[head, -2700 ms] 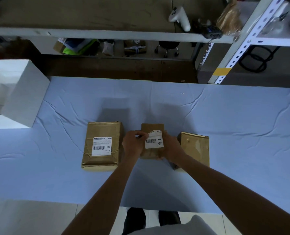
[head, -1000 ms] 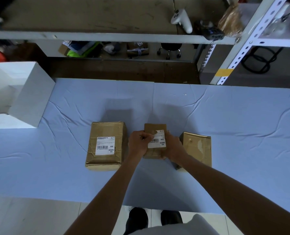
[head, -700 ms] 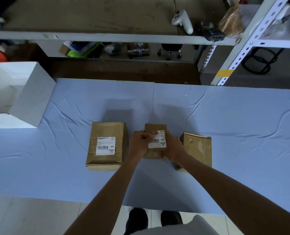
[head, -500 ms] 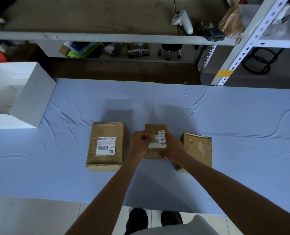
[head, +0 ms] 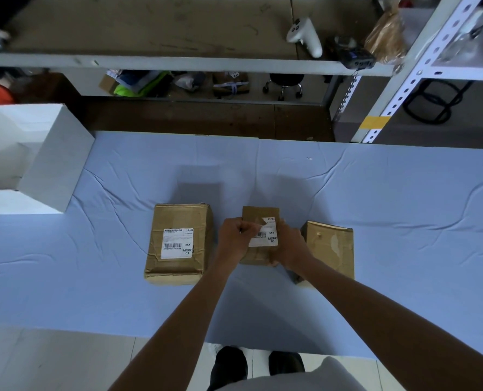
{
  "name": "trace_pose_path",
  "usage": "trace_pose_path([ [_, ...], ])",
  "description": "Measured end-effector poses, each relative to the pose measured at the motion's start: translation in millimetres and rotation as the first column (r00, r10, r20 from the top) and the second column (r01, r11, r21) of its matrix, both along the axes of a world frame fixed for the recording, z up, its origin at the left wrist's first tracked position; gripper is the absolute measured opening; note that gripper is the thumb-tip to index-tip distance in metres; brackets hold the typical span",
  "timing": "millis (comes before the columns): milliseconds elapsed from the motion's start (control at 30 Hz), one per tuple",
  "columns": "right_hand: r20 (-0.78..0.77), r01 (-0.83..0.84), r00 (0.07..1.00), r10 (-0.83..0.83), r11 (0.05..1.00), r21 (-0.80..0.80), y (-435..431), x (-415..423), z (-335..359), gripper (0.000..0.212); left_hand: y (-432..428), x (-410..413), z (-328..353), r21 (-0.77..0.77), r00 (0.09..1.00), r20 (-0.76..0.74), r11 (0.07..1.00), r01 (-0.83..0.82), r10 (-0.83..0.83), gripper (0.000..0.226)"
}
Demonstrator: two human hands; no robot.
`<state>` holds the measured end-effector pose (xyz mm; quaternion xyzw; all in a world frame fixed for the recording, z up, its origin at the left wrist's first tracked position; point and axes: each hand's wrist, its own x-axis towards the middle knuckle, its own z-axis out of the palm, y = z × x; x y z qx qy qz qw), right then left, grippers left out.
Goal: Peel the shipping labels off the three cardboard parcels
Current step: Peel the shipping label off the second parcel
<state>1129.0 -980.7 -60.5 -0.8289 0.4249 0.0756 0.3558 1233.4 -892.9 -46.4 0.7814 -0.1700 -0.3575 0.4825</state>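
Note:
Three brown cardboard parcels lie in a row on the blue table. The left parcel (head: 178, 244) carries a flat white shipping label (head: 177, 243). The small middle parcel (head: 258, 218) is tilted up between my hands. My left hand (head: 233, 239) pinches the lifted top-left corner of its white label (head: 268, 235), which is partly peeled back. My right hand (head: 289, 245) grips that parcel's right side. The right parcel (head: 330, 249) shows no label, only a pale torn patch on its top.
A large white box (head: 34, 159) stands at the table's left edge. Beyond the table (head: 390, 207) runs a metal shelf (head: 178, 63) with a white controller (head: 305, 35), a black device and a brown bag. My shoes show below the near edge.
My left hand has pulled the middle parcel's label corner further down and left, exposing more bare cardboard at the top. The parcel and my right hand stay in about the same place.

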Motion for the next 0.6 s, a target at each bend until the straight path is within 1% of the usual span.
trace_pose_path([
  [67,0.003,-0.004,1.0,0.004,1.0,-0.002,0.4,-0.3,1.0,0.083,-0.3,-0.5,0.3,-0.002,1.0,-0.007,1.0,0.006,-0.006,0.015],
  [200,0.004,-0.006,1.0,0.006,1.0,0.004,0.7,-0.8,2.2,0.084,-1.0,0.2,0.5,0.0,1.0,-0.024,1.0,-0.006,0.006,0.006],
  [433,0.009,-0.001,1.0,0.001,1.0,0.019,1.1,-0.9,4.6,0.086,-0.1,0.1,4.5,-0.022,0.998,-0.069,1.0,-0.015,0.014,0.015],
  [600,0.025,0.016,1.0,-0.017,1.0,0.019,2.5,-1.0,5.1,0.081,0.9,0.2,5.1,-0.052,0.993,-0.113,0.998,-0.033,0.027,0.015],
])
